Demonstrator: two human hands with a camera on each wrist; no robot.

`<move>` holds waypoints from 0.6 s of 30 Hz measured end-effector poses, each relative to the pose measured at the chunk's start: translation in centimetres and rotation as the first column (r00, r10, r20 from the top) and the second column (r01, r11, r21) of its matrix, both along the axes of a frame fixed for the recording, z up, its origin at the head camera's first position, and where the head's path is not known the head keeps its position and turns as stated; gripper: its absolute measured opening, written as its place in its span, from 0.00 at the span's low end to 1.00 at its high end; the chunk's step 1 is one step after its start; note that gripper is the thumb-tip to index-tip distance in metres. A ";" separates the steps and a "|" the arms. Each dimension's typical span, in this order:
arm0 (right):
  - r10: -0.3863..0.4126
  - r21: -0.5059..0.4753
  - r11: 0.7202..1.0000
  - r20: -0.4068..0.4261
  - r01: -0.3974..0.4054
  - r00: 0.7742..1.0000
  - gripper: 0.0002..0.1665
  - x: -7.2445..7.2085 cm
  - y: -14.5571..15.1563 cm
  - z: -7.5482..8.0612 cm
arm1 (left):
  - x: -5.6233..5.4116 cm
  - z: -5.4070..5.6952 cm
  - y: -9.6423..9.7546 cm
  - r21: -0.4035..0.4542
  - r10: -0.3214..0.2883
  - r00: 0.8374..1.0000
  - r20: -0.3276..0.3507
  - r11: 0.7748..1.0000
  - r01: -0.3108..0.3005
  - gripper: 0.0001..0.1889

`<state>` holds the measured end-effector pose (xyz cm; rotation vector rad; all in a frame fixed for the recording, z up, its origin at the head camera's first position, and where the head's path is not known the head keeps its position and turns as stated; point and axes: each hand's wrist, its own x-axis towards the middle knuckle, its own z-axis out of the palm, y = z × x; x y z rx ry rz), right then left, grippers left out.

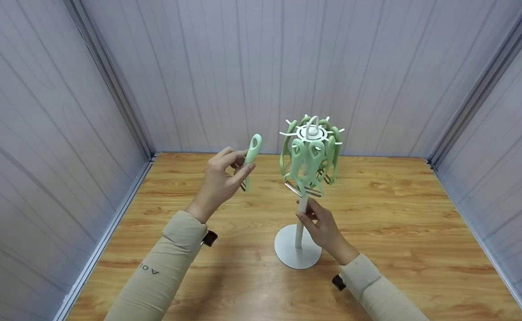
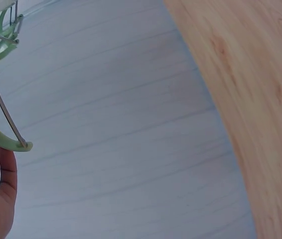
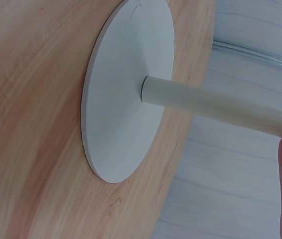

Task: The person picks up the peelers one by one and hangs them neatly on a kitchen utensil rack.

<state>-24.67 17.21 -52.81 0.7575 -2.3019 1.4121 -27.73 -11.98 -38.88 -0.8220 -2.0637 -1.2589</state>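
Observation:
A light green peeler (image 1: pixel 250 156) is pinched between the thumb and fingers of my left hand (image 1: pixel 220 176), its looped handle end pointing up. The left wrist view shows the metal blade (image 2: pixel 8 113) of this peeler. Just to its right stands a white rotating-style rack with a hooked top (image 1: pixel 313 132), from which several matching green peelers (image 1: pixel 313 166) hang. My right hand (image 1: pixel 325 227) grips the rack's white pole (image 3: pixel 206 103) below the hanging peelers. The round base (image 3: pixel 116 129) rests on the table. Part of the left fingers is hidden behind the held peeler.
The wooden table (image 1: pixel 176 196) meets a pale panelled wall (image 1: pixel 207 89) behind the rack. Similar side walls stand at left and right. A dark device (image 1: pixel 209 238) sits at the left wrist, another (image 1: pixel 339 282) at the right.

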 end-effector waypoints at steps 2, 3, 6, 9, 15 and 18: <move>-0.001 0.003 1.000 0.012 0.001 1.000 0.15 0.1 0.0 0.1 | 0.1 0.3 0.3 0.002 -0.008 1.000 -0.017 1.000 0.008 0.11; -0.001 0.005 1.000 0.018 0.001 1.000 0.15 0.1 0.0 0.1 | 0.1 0.5 0.4 0.006 -0.012 1.000 -0.024 1.000 0.013 0.11; -0.005 0.009 1.000 0.031 0.004 1.000 0.14 0.2 0.1 0.1 | 0.2 0.9 0.9 0.022 -0.039 0.998 -0.043 0.999 0.040 0.11; -0.005 0.014 1.000 0.026 0.005 1.000 0.12 0.1 0.1 0.0 | 0.4 1.5 1.3 0.023 -0.068 0.996 -0.057 0.997 0.070 0.11; 0.004 0.014 1.000 -0.018 -0.004 1.000 0.11 -0.2 0.1 -0.2 | 0.7 2.4 2.1 0.009 -0.097 0.992 -0.078 0.995 0.098 0.12; 0.012 0.010 1.000 -0.041 -0.012 0.999 0.12 -0.3 0.2 -0.3 | 0.7 2.7 2.6 0.015 -0.110 0.990 -0.093 0.994 0.112 0.12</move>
